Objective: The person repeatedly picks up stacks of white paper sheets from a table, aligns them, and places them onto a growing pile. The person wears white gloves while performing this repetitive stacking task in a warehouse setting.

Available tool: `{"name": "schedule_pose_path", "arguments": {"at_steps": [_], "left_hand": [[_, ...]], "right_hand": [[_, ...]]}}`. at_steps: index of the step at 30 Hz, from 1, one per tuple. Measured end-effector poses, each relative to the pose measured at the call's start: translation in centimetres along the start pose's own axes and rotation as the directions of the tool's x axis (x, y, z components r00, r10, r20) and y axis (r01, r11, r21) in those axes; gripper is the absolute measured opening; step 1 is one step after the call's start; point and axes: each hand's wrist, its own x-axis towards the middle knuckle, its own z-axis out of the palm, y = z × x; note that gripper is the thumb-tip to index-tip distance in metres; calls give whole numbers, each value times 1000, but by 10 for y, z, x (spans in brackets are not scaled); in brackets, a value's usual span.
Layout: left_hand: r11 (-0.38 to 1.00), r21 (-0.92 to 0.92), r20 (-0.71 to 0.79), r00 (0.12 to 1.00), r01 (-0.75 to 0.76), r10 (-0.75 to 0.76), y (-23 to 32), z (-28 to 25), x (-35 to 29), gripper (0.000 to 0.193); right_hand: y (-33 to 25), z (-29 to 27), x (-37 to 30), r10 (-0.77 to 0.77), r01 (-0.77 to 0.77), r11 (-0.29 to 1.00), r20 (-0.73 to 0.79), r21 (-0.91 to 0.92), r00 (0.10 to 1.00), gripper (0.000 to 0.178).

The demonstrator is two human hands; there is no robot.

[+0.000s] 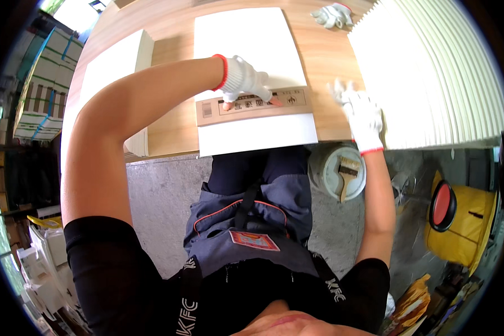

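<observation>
One long brown printed cardboard strip (252, 117) lies across a flat white rectangular sheet (238, 39), its long axis running left to right. The left hand (243, 78), in white knit with a red cuff, is nearer, directly over the strip: fingers spread, two bare tips touching it. The right hand (364, 115), gloved alike, is apart to the right, fingers extended and blurred, beside a ridged white stack (431, 67). Beyond the near edge of the wood-grained surface (327, 56), a wooden-handled brush (348, 175) lies atop a pale round bucket (319, 172) on grey floor (157, 185).
</observation>
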Motion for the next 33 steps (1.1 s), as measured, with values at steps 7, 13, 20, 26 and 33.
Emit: {"name": "schedule_pose_path", "arguments": {"at_steps": [7,13,20,26,33], "left_hand": [[995,8,-155,983,-102,102,-9,9,4,93],[914,-325,79,970,243,-229,0,-7,12,88],[995,96,-52,999,4,1,-1,5,-3,91],[989,-129,3,998,70,-71,5,-3,-16,96],[991,132,-142,990,28,-10,14,2,-13,99]], "right_hand": [[-86,-16,50,-336,344,867,-89,361,938,23],[-210,-61,102,-303,345,794,-166,500,938,40],[-247,-77,118,-228,353,789,-294,502,928,41],[-184,-65,101,-351,305,570,-109,763,930,46],[-4,-2,8,-261,263,959,-32,107,965,38]]}}
